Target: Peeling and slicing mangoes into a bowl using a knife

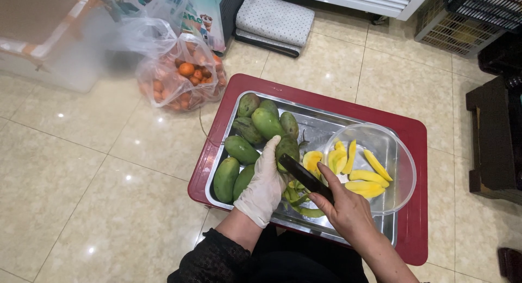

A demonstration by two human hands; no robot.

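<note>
Head view puts the green mango [286,148] at the centre of my picture, held over the near middle of the metal tray [318,122]. My left hand [265,184], in a thin white glove, wraps around that mango from the left, its grip closed on the fruit. My right hand [348,209] is bare, and its grip is closed around the handle of a dark knife [304,176], whose blade lies against the lower right side of the mango. I cannot tell how deep the edge sits in the fruit.

Just below the mango, between my two hands, green peel strips [302,204] lie in the tray. To the left of my gloved hand, whole green mangoes [246,141] are piled in the tray's left half, touching one another. To the right, a clear plastic bowl [399,152] sits in the tray's right half and holds yellow mango slices [365,177]; one peeled yellow piece [312,160] rests just beside the bowl's left rim.

I see the tray resting on a low red desk [416,139], which stands on a pale tiled floor [76,169]. Further out, at the upper left, a clear plastic bag of small orange fruit [182,79] lies on the floor, well apart from the tray.
</note>
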